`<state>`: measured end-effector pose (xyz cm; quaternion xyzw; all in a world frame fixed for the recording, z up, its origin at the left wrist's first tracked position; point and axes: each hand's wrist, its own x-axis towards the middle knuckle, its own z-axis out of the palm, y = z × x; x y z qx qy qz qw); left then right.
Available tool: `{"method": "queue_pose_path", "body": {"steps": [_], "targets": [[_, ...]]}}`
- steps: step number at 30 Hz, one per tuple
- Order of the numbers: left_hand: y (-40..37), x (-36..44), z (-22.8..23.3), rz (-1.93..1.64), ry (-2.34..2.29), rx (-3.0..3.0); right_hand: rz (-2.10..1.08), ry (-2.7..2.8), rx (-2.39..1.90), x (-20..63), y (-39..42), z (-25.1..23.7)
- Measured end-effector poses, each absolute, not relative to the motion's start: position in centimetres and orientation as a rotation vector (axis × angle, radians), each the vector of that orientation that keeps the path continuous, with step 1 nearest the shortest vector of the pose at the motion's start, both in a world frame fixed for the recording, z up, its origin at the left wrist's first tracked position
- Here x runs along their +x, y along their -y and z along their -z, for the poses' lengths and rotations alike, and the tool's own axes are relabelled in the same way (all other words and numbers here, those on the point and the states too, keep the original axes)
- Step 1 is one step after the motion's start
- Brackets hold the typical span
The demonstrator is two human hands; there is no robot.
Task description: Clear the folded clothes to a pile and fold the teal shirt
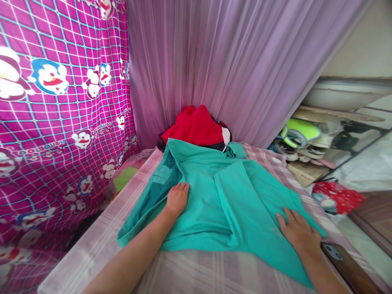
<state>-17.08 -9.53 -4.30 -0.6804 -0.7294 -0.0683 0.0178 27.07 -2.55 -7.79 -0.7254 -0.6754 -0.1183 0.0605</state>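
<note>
Teal garment [214, 196] spread on checked bed sheet [190, 269], long axis running away toward red clothes pile [196, 126] at the curtain [245, 61]. Left hand [177, 199] flat, fingers extended, pressing left-centre; right hand [297, 230] flat, splayed on near right edge, gripping nothing. Right hand nearer the hem; phone [349, 267] just beside that wrist.

The phone [349, 267] at near right is cut off by the bottom edge. The red garment [196, 126] is partly hidden behind the teal shirt [214, 196]. Shelf items [301, 141] at far right blur together.
</note>
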Motion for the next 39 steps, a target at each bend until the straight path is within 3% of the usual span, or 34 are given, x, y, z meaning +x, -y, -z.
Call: {"method": "queue_pose_path", "body": {"steps": [18,23,29,35,39], "targets": [[10.0,-17.7,3.3,0.366,2.311,-2.015,0.203,2.023,-2.278,27.6,2.0,7.7],[10.4,-22.1,2.6,0.389,2.401,-1.726,0.341,1.995,-2.233,26.7,2.8,7.4],[11.2,-27.0,2.4,0.444,2.551,-1.326,0.246,2.021,-2.263,27.4,2.1,7.8],[10.0,-23.7,3.0,0.282,2.436,-1.938,0.370,1.977,-2.221,26.0,3.1,7.0],[9.4,-23.3,3.2,0.178,2.486,-2.007,0.381,1.927,-2.223,25.3,3.7,6.0]]}}
